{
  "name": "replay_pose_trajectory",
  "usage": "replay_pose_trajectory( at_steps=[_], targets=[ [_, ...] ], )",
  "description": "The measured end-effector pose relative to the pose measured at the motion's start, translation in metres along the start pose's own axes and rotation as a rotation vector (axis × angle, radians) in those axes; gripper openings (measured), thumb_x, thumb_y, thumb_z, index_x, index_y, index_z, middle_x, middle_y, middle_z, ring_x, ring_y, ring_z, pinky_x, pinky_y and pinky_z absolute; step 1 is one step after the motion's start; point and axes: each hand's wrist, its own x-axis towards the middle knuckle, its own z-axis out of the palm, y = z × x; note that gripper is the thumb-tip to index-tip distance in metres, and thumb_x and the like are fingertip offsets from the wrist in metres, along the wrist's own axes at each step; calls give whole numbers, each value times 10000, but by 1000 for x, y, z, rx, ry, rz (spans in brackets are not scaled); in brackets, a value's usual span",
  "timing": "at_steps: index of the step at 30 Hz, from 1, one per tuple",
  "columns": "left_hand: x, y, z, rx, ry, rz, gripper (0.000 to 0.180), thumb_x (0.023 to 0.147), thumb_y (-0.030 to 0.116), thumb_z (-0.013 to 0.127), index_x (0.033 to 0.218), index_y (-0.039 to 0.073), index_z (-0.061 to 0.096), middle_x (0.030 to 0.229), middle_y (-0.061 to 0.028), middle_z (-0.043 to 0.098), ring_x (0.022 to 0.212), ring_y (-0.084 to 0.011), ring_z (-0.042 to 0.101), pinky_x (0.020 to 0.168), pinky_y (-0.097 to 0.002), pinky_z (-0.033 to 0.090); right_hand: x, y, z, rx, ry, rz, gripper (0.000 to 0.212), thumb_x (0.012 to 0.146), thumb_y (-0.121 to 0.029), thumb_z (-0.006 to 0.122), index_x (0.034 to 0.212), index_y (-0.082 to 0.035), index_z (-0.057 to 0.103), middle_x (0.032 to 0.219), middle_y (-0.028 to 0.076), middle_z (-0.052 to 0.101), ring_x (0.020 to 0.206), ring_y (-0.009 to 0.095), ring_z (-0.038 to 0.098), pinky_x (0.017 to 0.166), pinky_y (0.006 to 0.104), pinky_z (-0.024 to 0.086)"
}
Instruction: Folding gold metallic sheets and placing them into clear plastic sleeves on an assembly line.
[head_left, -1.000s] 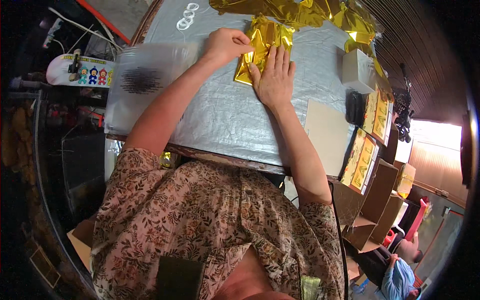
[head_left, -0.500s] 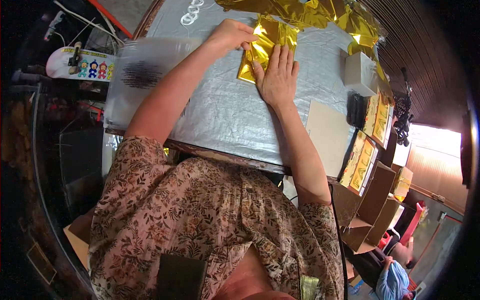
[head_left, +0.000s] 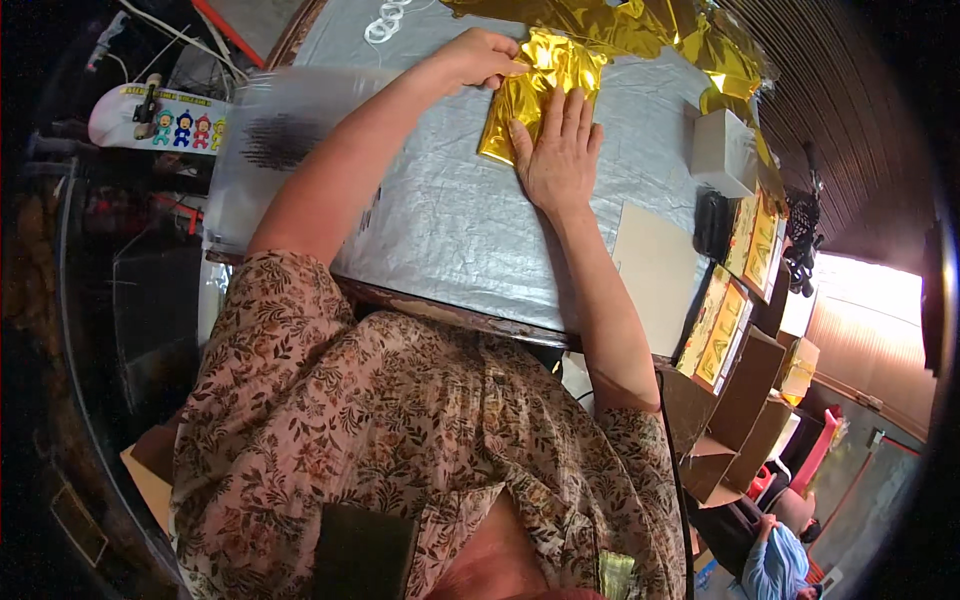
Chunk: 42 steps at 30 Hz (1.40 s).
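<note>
A flat, oblong piece of shiny gold foil (head_left: 540,80) lies on the silver-covered tabletop (head_left: 450,220), its long side going near to far. My right hand (head_left: 560,165) is spread flat on its near right part. My left hand (head_left: 484,60) curls in at its left edge; I can't tell if it pinches. The foil looks crinkly and bright.

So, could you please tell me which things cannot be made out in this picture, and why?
All in the head view:
Folded gold foil: the right hand covers part; its opaque surface hides any contents.
Left hand: how its fingertips meet the foil is too small to tell.
Clear plastic sheeting: partly behind the left forearm.
White rings and loose gold foil: cut off by the upper edge.
</note>
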Motion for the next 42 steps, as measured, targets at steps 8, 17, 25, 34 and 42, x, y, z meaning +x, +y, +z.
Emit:
replay_pose_trajectory(
  at_steps=[8, 17, 25, 34, 42],
  targets=[
    [4, 5, -2, 2, 29, 43, 400, 870, 249, 811, 1176, 10, 714, 920, 2, 698, 778, -56, 591, 679, -197, 477, -1, 1, -1, 9, 18, -13, 810, 1015, -576, 443, 1563, -7, 263, 1595, 268, 290, 1482, 407, 276, 1167, 590, 246],
    [8, -5, 5, 1, 53, 83, 585, 891, 177, 788, 1384, 7, 525, 973, -35, 691, 868, -89, 634, 750, -240, 539, -1, -3, -4, -4, -22, -2, 854, 988, -624, 458, 1571, -33, 260, 1610, 260, 268, 1493, 412, 253, 1169, 597, 226],
    [24, -23, -4, 17, 68, 197, 771, 770, 169, 859, 1432, 15, 496, 1152, -127, 714, 935, -207, 688, 823, -309, 539, 1, -4, -5, -17, -73, 0, 909, 939, -696, 487, 1598, -118, 243, 1619, 261, 250, 1492, 430, 251, 1175, 606, 206],
    [-5, 3, 7, 607, 485, 572, 299, 785, 195, 818, 1028, 60, 708, 1224, -136, 612, 1099, -338, 589, 920, -398, 493, -1, -1, -8, -22, -94, -4, 962, 908, -742, 490, 1591, -105, 261, 1620, 260, 249, 1493, 432, 244, 1175, 606, 204],
    [-36, -16, -1, 1121, 159, 698, 550, 948, 481, 640, 1429, 221, 575, 1491, 11, 541, 1425, -276, 408, 1138, -549, 241, 0, 1, -5, -6, -26, -24, 939, 914, -716, 510, 1563, -67, 314, 1593, 261, 307, 1473, 429, 285, 1151, 607, 242]
  ],
)
